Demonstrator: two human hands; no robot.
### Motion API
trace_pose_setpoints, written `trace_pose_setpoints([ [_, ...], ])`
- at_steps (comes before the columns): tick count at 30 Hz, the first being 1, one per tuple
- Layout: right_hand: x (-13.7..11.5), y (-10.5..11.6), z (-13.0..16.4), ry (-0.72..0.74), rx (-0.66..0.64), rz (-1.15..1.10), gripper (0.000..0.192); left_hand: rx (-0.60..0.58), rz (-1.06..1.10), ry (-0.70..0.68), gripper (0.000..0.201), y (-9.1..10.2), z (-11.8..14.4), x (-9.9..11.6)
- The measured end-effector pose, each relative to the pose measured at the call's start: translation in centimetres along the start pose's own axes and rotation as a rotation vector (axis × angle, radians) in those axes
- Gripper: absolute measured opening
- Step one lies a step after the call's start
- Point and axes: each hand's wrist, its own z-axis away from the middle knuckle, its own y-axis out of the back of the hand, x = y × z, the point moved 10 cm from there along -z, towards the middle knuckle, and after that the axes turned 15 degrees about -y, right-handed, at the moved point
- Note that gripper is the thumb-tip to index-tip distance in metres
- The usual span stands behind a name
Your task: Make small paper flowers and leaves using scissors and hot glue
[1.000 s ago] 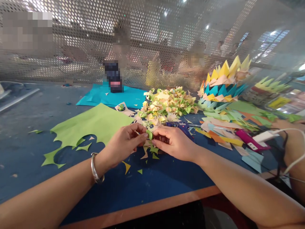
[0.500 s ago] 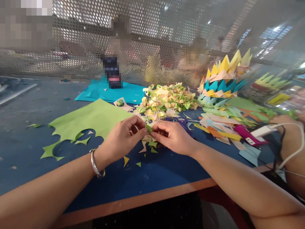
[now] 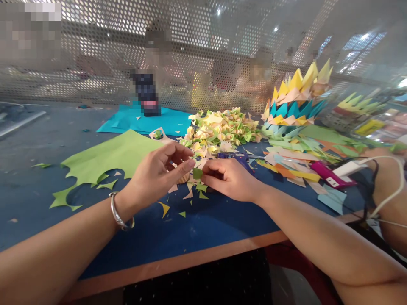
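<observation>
Between the fingertips of my right hand (image 3: pixel 231 178) is a small piece of green paper (image 3: pixel 197 173); the thumb and fingers pinch its right edge. My left hand (image 3: pixel 155 176), with a silver bangle at the wrist, is just left of that piece, thumb and fingers apart and holding nothing. Part of a round tan object (image 3: pixel 183 177) shows beneath the hands. Behind them rises a heap of small folded paper pieces (image 3: pixel 229 129) in green, cream and yellow. A large green paper sheet (image 3: pixel 117 154) with rounded cut-outs lies beyond my left forearm.
A blue glue gun (image 3: pixel 241 161) lies behind my right hand. At right are paper strips (image 3: pixel 291 169), a magenta plug block (image 3: pixel 330 176) with a white cable, and a tiered paper crown (image 3: pixel 295 103). A blue sheet (image 3: pixel 173 123) lies before the perforated metal screen (image 3: pixel 104 55). Another person's arm (image 3: pixel 389 199) is at far right.
My left hand has let go of the green paper piece, and its fingers have spread. The piece stays in my right hand and shows more of its surface. The view has shifted slightly.
</observation>
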Motion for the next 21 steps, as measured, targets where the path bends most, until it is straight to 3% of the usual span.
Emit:
trace_pose_setpoints([
  [4, -0.4, -1.4, 0.4, 0.033, -0.099, 0.065, 0.017, 0.038, -0.177, -0.014, 0.020, 1.6, -0.5, -0.5],
  [8, -0.5, -2.2, 0.7, 0.055, -0.146, 0.149, 0.014, -0.053, -0.299, 0.004, 0.018, 2.0, -1.0, -1.9],
  [16, 0.1, -1.6, 0.4, 0.012, -0.108, 0.174, 0.016, -0.046, -0.453, 0.018, 0.019, 4.1, -1.5, -3.3],
  [21, 0.5, -0.6, 0.5, -0.024, -0.074, 0.315, 0.007, -0.162, -0.578, 0.084, 0.018, 5.2, -1.7, -5.5],
])
